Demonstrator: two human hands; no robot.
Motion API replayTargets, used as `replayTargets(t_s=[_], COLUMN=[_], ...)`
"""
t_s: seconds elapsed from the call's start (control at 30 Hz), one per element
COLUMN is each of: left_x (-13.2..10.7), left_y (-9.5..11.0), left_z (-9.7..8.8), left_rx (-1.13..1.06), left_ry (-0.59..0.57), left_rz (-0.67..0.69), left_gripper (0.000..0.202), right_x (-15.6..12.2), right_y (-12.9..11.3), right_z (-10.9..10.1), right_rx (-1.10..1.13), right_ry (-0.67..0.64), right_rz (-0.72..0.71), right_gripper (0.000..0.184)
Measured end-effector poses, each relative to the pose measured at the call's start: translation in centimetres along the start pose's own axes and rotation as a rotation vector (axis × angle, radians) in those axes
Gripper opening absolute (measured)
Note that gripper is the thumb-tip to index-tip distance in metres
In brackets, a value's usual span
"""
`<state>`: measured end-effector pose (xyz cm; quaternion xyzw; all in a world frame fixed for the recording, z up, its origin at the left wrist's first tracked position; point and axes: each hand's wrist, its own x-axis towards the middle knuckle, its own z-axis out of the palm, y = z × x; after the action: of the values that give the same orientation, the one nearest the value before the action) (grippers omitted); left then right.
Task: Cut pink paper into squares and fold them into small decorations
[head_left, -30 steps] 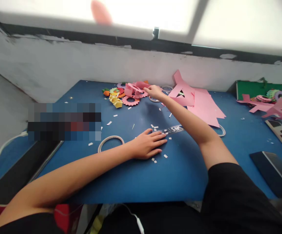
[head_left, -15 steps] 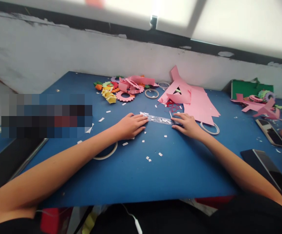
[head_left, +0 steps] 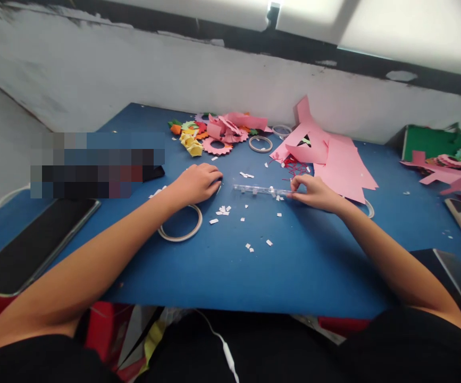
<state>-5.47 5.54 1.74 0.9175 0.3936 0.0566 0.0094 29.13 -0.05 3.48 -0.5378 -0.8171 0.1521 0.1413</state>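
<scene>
A clear plastic ruler (head_left: 260, 189) with white paper bits stuck on it lies across the blue table (head_left: 230, 271). My right hand (head_left: 313, 192) pinches its right end, fingers closed on it. My left hand (head_left: 197, 182) rests curled on the table to the left of the ruler, apart from it, just above a white tape ring (head_left: 181, 225); what its fingers hold, if anything, is hidden. Small white paper scraps (head_left: 223, 211) lie scattered between the hands.
Pink paper sheets (head_left: 334, 157) and red string lie behind my right hand. A pile of coloured paper flowers (head_left: 214, 133) and another tape ring (head_left: 260, 143) sit at the back. A dark phone (head_left: 34, 244) lies left; phones and pink cut-outs (head_left: 449, 170) lie right.
My right hand came back from the flower pile to the ruler's right end. My left hand slid off the ruler to the left and curled up. The view shifted.
</scene>
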Motion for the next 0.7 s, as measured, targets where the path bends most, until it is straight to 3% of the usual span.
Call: replayTargets(t_s=[0.13, 0.23, 0.33, 0.43, 0.5, 0.6, 0.7], left_x=[0.3, -0.1, -2.0, -4.6, -5.9, -6.7, -6.7], left_y=[-0.2, 0.2, 1.4, 2.9, 3.4, 2.9, 1.3], left_z=[-0.2, -1.0, -2.4, -3.9, -4.6, -5.0, -4.7], left_rx=[-0.007, -0.012, -0.038, -0.082, -0.093, -0.078, -0.025], left_ry=[-0.055, -0.140, -0.289, -0.456, -0.553, -0.610, -0.566], left_rz=[-0.066, -0.149, -0.224, -0.215, -0.245, -0.314, -0.339], left_gripper=[0.042, 0.050, 0.072, 0.103, 0.111, 0.101, 0.082], right_x=[-0.3, 0.1, 1.2, 3.0, 4.7, 7.6, 10.3], right_y=[-1.6, -1.7, -0.7, 0.7, 1.3, 1.8, 1.7], right_z=[-0.6, 0.0, 1.3, 2.4, 2.6, 2.6, 3.0], right_rx=[0.049, 0.044, 0.025, -0.002, -0.035, -0.116, -0.228], right_ry=[-0.003, 0.150, 0.300, 0.305, 0.270, 0.187, 0.134], right_rz=[-0.040, 0.009, 0.114, 0.194, 0.216, 0.215, 0.189], right_gripper=[0.020, 0.022, 0.026, 0.026, 0.025, 0.029, 0.031])
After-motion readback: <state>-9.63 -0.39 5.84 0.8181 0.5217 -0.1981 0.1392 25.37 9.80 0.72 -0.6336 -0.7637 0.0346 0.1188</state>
